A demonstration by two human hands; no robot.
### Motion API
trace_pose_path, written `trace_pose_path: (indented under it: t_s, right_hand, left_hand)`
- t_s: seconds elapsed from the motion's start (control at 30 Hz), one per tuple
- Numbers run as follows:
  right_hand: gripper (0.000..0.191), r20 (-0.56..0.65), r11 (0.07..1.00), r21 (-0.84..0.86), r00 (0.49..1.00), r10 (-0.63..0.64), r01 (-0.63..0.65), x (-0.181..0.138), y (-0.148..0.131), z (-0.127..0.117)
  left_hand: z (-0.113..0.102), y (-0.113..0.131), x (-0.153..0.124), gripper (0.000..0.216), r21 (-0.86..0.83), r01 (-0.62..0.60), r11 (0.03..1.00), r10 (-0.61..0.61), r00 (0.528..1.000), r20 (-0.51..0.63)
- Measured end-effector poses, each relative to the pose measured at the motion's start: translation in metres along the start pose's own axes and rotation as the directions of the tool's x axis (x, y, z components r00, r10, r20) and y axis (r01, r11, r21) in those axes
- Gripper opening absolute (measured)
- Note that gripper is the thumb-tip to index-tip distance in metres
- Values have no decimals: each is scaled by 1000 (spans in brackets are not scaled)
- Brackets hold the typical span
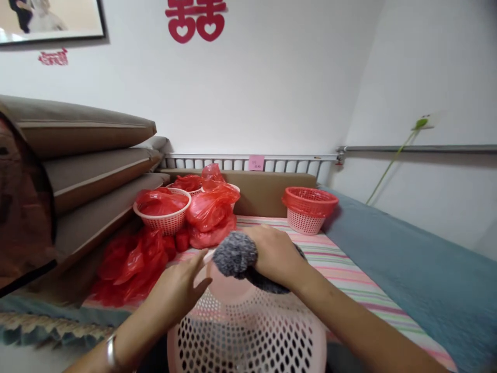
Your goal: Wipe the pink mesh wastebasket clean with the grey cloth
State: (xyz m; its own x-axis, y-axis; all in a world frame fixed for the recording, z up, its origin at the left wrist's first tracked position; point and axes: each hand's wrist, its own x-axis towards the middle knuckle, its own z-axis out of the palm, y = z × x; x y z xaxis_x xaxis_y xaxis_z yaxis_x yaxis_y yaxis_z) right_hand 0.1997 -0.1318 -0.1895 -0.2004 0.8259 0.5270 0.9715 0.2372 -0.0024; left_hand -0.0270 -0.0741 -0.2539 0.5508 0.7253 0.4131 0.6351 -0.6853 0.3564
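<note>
A pink perforated plastic basket (248, 331) lies overturned in front of me, bottom up. My right hand (275, 254) presses a grey knitted item with a fuzzy pom-pom (235, 255) against the top of the basket. My left hand (180, 290) rests on the basket's left side with its fingers spread, holding nothing. A metal bracelet (111, 352) sits on my left wrist.
The basket sits on a bed with a striped sheet (341, 269) and a blue blanket (407, 259). Red plastic bags (132, 264) lie at the left beside small pink baskets (165, 220). A red basket (308, 207) stands at the back. Stacked brown cushions (85, 155) fill the left.
</note>
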Motion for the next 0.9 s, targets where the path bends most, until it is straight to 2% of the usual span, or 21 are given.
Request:
trace_pose_path:
  t_s: [0.1,0.2,0.3,0.37,0.47,0.6,0.67,0.73,0.8,0.9]
  right_hand:
    - [15,85,997,-53,995,-54,58,20,-12,-11]
    - [18,200,1000,-21,980,2,2,25,-4,7]
    - [24,270,986,-17,949,162,-163,17,14,38]
    - [26,263,959,0,925,273,-283,4,24,53]
    - [25,214,917,80,906,366,-390,-26,30,62]
    - [22,157,841,173,858,490,-512,-76,32,62]
    - [23,132,812,194,834,535,-551,-92,34,58]
    - [22,91,812,182,832,548,-555,-93,34,49]
    - [20,53,849,144,861,506,-508,-79,28,34]
    - [22,16,941,87,945,328,-328,-42,10,12]
  left_hand:
    - [6,9,26,25,-25,-25,999,26,999,18]
    - [25,-1,31,22,-131,-12,991,16,999,33]
    - [46,-22,20,25,-134,129,982,-122,990,64]
    - [56,-38,7,27,-120,226,967,-213,971,107]
    - [61,-55,-16,29,-165,284,944,-268,957,114]
    - [57,-58,-39,30,-130,301,945,-289,952,104]
    - [51,-53,-39,31,-28,311,950,-305,944,128]
    - [40,-44,-27,30,97,272,958,-283,949,139]
    - [26,-31,-6,26,183,176,967,-197,975,104]
    - [5,-8,32,23,183,36,983,-41,999,22]
